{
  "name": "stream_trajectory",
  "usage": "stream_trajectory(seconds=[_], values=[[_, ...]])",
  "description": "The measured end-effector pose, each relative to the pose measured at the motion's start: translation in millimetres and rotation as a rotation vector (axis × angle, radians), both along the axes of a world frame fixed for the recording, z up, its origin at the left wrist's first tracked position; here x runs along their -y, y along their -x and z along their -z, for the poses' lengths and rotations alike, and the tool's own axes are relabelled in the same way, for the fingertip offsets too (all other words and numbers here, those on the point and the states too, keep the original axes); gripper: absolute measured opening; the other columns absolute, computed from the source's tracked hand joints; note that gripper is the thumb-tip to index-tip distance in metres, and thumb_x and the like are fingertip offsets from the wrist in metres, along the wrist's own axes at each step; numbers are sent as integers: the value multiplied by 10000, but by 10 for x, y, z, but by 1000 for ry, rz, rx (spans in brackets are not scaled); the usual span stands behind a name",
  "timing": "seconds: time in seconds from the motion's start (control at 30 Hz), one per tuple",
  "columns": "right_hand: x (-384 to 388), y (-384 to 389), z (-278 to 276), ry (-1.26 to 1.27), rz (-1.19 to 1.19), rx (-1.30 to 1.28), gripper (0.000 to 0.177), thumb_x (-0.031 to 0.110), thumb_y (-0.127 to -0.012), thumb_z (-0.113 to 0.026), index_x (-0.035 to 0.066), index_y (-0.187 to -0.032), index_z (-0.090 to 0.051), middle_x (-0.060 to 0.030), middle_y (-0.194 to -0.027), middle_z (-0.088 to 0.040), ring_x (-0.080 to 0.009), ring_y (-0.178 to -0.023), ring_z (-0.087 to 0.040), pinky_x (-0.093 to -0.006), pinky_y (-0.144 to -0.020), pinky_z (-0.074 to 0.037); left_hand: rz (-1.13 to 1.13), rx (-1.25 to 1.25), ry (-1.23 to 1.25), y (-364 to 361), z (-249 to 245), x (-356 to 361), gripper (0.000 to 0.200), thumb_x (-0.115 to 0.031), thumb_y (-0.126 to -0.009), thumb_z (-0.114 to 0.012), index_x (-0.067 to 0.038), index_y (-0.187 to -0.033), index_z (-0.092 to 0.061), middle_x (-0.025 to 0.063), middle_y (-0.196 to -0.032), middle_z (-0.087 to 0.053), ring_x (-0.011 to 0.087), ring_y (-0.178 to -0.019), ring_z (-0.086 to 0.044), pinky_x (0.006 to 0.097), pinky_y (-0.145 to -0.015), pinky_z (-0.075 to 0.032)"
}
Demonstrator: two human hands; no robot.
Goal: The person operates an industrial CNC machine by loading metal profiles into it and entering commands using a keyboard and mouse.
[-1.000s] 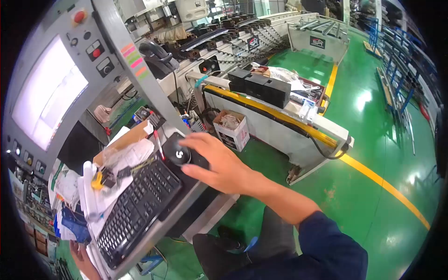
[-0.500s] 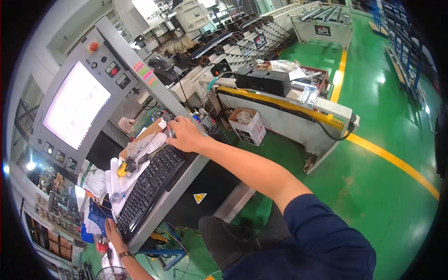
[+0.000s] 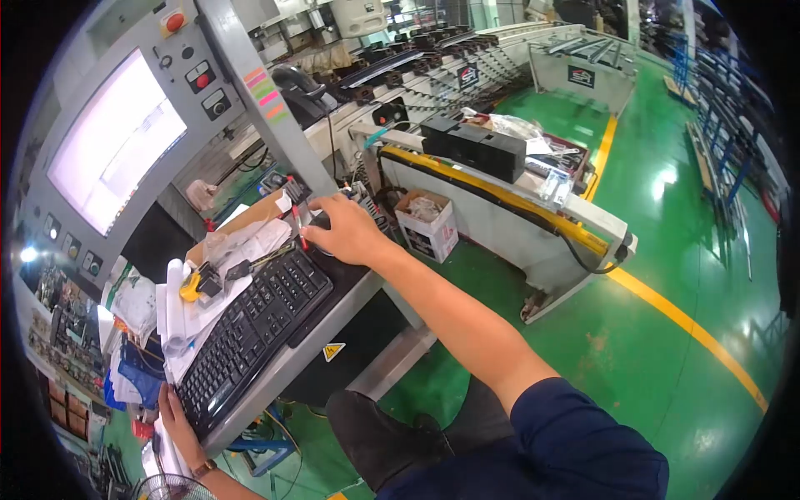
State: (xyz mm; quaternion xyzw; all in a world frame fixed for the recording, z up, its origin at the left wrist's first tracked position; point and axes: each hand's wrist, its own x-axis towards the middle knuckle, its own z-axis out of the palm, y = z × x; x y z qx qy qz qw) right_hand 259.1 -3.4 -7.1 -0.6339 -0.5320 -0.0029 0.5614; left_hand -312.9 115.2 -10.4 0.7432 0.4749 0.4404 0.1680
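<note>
My right hand (image 3: 348, 231) rests at the far end of the console shelf, curled over a dark computer mouse (image 3: 320, 220) that it mostly hides. A red pen (image 3: 297, 223) lies just beside the thumb. Along the shelf runs a black keyboard (image 3: 258, 321). At its near left end is my left hand (image 3: 181, 429), fingers stretched out and nothing in them, against the shelf's edge. A lit monitor (image 3: 121, 142) faces me from the control panel, its picture washed out.
Behind the keyboard lie a yellow tape measure (image 3: 198, 283), rolled paper (image 3: 173, 304) and crumpled sheets (image 3: 250, 242). Red buttons (image 3: 175, 22) sit on the panel. To the right stand a machine rail with a black box (image 3: 475, 148) and a carton (image 3: 427, 223) on the floor.
The view has shifted, so the panel and keyboard sit further left and lower. The monitor's picture has changed. My right hand stays at the mouse, my left at the keyboard's end.
</note>
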Motion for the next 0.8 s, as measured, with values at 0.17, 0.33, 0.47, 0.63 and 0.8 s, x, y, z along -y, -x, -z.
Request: stream_trajectory(seconds=[0.17, 0.33, 0.47, 0.63, 0.8], values=[[64, 59, -32, 94, -16, 85, 633, 428, -982, -772, 30, -1460, -654, -247, -1436, -641, -436, -1352, -614, -515, -1156, -476, -13, -111, 15, -78, -41, 113, 626, -423, -1183, -516, 54, -1588, -545, 210, -1613, -581, 311, -1504, -520, 411, -1282, -334], [81, 80, -40, 96, -20, 101, 625, 426, -975, -772, 53, -1464, -659, -246, -1411, -643, -440, -1344, -609, -530, -1159, -463, -4, -100, 24, -126, -57, 169, 616, -410, -1182, -521, 53, -1588, -546, 203, -1606, -589, 311, -1509, -514, 411, -1289, -323], [27, 67, 28, 58, -12, 90, 608, 433, -958, -787, 94, -1451, -681, -240, -1368, -657, -454, -1313, -616, -575, -1135, -462, -16, -127, 14, -107, -46, 157, 606, -406, -1181, -526, 48, -1581, -558, 203, -1592, -596, 308, -1493, -524, 403, -1279, -333], [24, 70, 24, 46, -23, 78, 616, 436, -953, -792, 86, -1448, -684, -242, -1385, -661, -453, -1316, -621, -569, -1137, -464, -16, -117, 20, -127, -58, 181, 599, -409, -1181, -527, 49, -1563, -579, 195, -1559, -620, 294, -1459, -547, 397, -1262, -353], [12, 63, 34, 51, -10, 81, 628, 447, -950, -794, 76, -1445, -685, -240, -1368, -674, -448, -1305, -634, -556, -1131, -474, -1, -97, 13, -111, -28, 131, 616, -436, -1179, -529, 47, -1559, -584, 202, -1539, -632, 292, -1442, -558, 397, -1251, -365]])
